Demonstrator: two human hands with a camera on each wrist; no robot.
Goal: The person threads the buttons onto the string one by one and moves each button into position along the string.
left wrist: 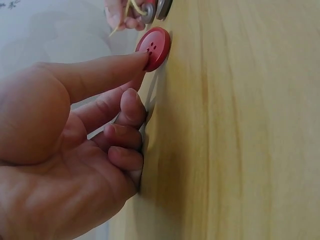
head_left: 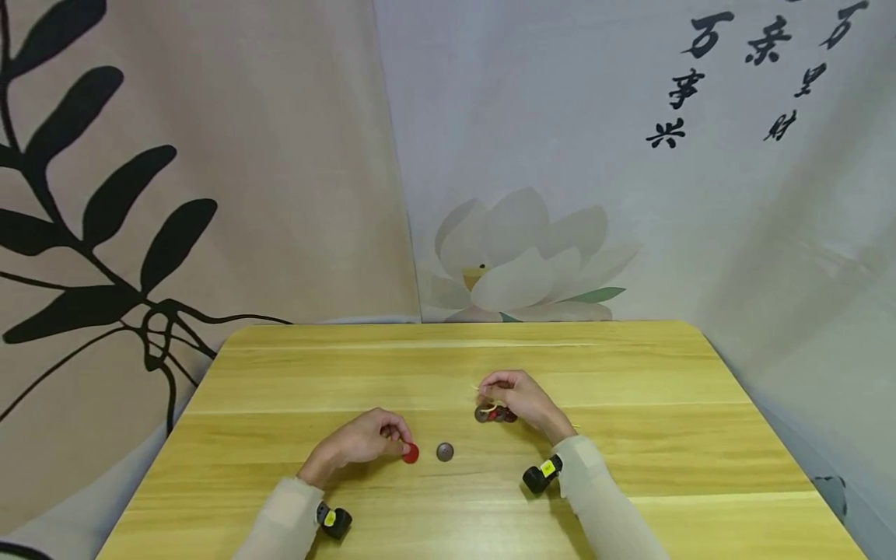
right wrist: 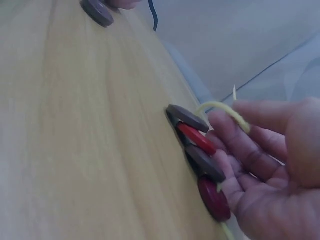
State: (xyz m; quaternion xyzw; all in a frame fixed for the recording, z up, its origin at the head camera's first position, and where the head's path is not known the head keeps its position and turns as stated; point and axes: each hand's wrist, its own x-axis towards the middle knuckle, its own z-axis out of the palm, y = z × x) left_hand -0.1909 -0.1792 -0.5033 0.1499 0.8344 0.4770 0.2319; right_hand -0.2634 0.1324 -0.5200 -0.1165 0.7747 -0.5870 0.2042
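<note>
Between thumb and forefinger my left hand [head_left: 362, 437] pinches a red four-hole button [left wrist: 158, 42], tilted on its edge at the tabletop in the left wrist view. My right hand [head_left: 523, 400] pinches the yellow string [right wrist: 223, 107] near its free end. On that string sits a row of several buttons: a brown button [right wrist: 188, 118], a bright red button [right wrist: 196, 136], another brown button [right wrist: 206, 163] and a dark red button [right wrist: 214, 199]. They lean against one another on the table, beside the curled lower fingers. A loose brown button [head_left: 445, 452] lies flat between the hands.
Both hands work over a light wooden table [head_left: 630, 513] with rounded far corners. Behind it hangs a curtain [head_left: 315, 155] printed with dark leaves, a pale lotus and written characters. A black wrist camera [head_left: 336, 523] is strapped to the left sleeve, another wrist camera [head_left: 540, 476] to the right.
</note>
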